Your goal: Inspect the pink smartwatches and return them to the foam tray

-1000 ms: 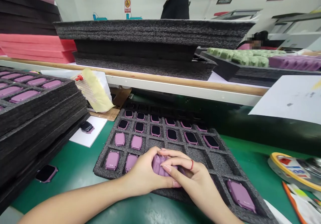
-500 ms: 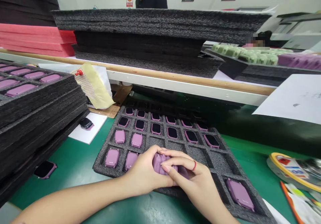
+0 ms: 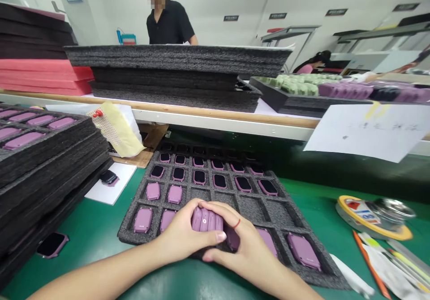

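Note:
A small stack of purple watch bodies [image 3: 206, 219] sits between both my hands, just above the near edge of a dark grey foam tray [image 3: 258, 208]. My left hand [image 3: 183, 236] is closed round the stack from the left, thumb along its front. My right hand [image 3: 245, 246] is curled against it from the right, a red ring on one finger. The tray's pockets hold more purple watch bodies [image 3: 174, 193], some back up, others [image 3: 220, 181] with dark screens up. Two more [image 3: 300, 250] lie in the near right pockets.
A tall stack of filled foam trays [image 3: 43, 156] stands at the left, with loose watches [image 3: 50, 245] beside it on the green mat. Black and red foam sheets [image 3: 174, 73] pile on the shelf behind. A tape roll [image 3: 369, 217], pens and papers lie at right. A person in black [image 3: 168, 22] stands beyond.
My view has shifted up and right. My left thumb has slid across the front of the stack and my right hand has dropped lower behind it; a watch now lies in the pocket beside it.

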Demonstrator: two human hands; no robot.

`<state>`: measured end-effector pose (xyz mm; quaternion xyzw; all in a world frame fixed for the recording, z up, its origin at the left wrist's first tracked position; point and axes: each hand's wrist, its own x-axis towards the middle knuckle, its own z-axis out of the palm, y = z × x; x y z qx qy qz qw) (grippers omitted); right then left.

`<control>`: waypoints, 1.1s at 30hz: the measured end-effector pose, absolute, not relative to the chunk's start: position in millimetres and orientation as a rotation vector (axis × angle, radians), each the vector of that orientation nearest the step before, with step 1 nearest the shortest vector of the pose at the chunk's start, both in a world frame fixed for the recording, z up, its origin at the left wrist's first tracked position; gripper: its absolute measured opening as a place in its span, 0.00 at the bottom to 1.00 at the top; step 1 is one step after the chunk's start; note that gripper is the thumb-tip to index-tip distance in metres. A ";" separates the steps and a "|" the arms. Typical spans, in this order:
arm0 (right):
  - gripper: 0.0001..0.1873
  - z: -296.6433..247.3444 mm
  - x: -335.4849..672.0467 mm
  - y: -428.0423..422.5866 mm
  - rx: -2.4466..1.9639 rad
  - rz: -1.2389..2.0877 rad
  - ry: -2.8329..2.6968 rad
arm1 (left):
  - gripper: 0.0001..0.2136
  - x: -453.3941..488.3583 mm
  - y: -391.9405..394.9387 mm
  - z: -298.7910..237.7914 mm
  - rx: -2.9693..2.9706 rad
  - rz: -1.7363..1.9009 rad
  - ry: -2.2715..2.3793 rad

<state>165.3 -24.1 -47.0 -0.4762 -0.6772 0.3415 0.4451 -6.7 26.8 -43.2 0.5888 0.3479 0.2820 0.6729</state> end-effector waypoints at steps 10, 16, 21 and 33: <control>0.33 -59.1 158.7 -18.5 -1.171 0.616 -1.711 | 0.29 -10.3 25.9 -38.2 1.159 0.589 0.840; 0.31 -45.6 144.3 -17.4 -1.169 0.573 -1.661 | 0.26 -11.5 27.0 -31.9 0.816 0.605 0.788; 0.29 -23.7 142.3 -29.4 -1.161 0.665 -1.530 | 0.25 -8.9 27.6 -31.5 0.525 0.484 0.671; 0.28 0.5 362.1 -35.8 -1.954 0.237 -1.060 | 0.25 -11.7 26.6 -26.1 0.468 0.517 0.731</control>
